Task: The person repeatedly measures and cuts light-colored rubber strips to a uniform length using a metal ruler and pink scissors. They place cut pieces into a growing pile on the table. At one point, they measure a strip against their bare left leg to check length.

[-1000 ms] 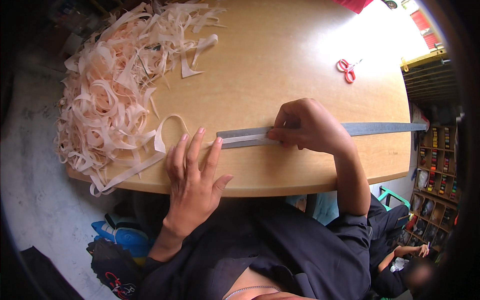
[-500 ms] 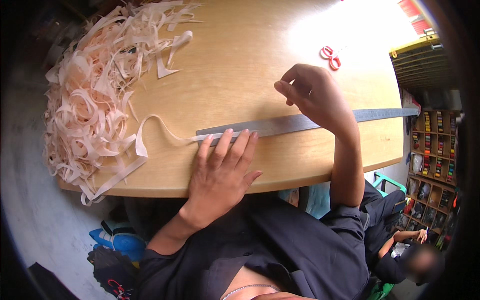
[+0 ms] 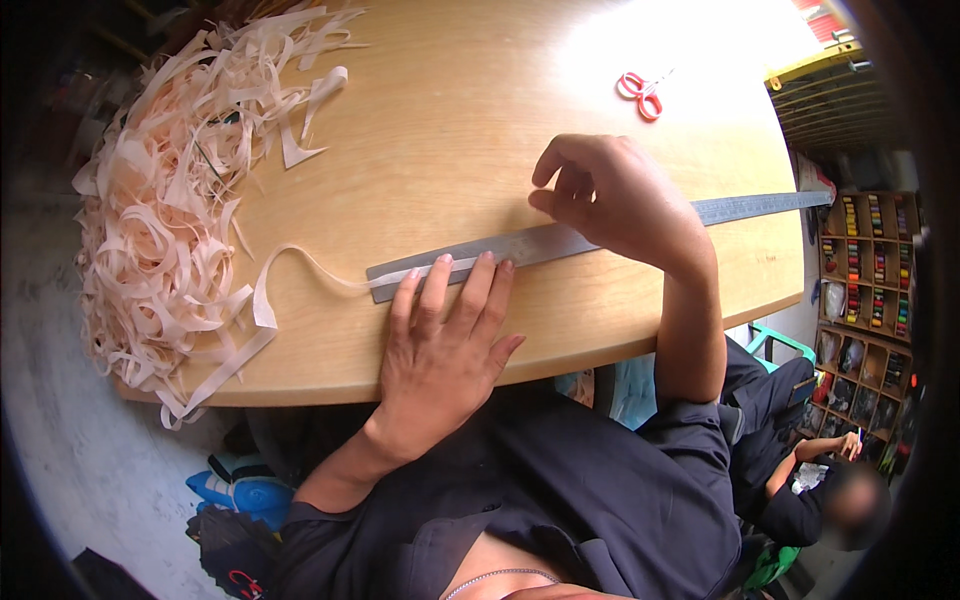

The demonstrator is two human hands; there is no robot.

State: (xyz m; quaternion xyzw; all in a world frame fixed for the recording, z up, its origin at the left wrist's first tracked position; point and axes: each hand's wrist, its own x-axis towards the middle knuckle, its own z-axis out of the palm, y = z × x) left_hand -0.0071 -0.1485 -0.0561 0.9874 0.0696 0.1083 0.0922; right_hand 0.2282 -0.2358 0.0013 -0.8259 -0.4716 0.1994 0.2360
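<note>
Compared with one second ago, the right hand [image 3: 630, 205] has come off the pale strip [image 3: 392, 276], and the left hand [image 3: 440, 345] has moved across onto it.

Surface: wood-toned counter [image 3: 450, 130], glaring white toward its far right. A heap of pale strips [image 3: 165, 210] covers its left side. Scissors [image 3: 643, 92] with red handles lie beyond the right hand. Beyond the right edge stand a compartmented rack [image 3: 870, 270] and a green stool [image 3: 770, 345]; a co-worker [image 3: 800, 490] sits nearby.

Hands: the left fingers lie flat and slightly spread on the strip, thumb held apart. The right fingers are curled above the metal ruler [image 3: 540, 245], thumb separated from forefinger. The strip lies along the ruler's left end, then loops leftward toward the heap.

Edges: the ruler's right end overhangs the counter; heap strands droop over the near edge. Bare wood stretches between heap and scissors, and from the ruler to the near edge right of the left hand.

Markings: ruler graduations, too fine to read from my position; a red print [image 3: 245, 582] on a dark bag [image 3: 235, 545] at floor level.
</note>
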